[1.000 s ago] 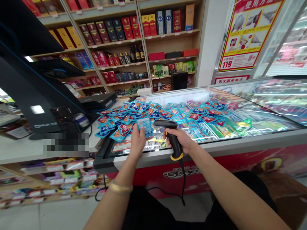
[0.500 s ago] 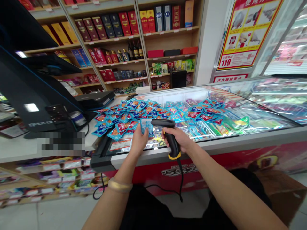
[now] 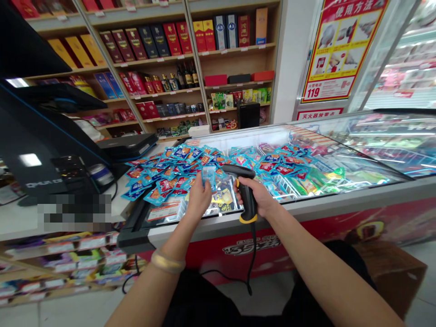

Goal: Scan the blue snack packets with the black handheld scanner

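Between the thumb and fingers of my left hand (image 3: 200,196) is a small blue snack packet (image 3: 209,175), its pale printed back turned up. My right hand (image 3: 256,196) is wrapped round the grip of a black and yellow barcode scanner (image 3: 247,200). The scanner's head points left toward the packet, a small gap apart. Behind my left hand a pile of blue snack packets (image 3: 166,171) with red and dark blue labels lies on the freezer's glass top. A second group of similar packets (image 3: 284,160) lies farther right.
The chest freezer (image 3: 306,206) runs across in front of me, with goods under its glass. A dark checkout terminal (image 3: 37,145) stands at left on a counter. The scanner's cable (image 3: 252,254) hangs down toward the floor. Shelves of boxes and bottles rise behind; a cardboard box (image 3: 391,277) sits at right.
The view has shifted slightly, moving the surroundings left and a little down. The scanner's head has moved a little right, away from the packet, which now shows more of its back. Both grips are unchanged.
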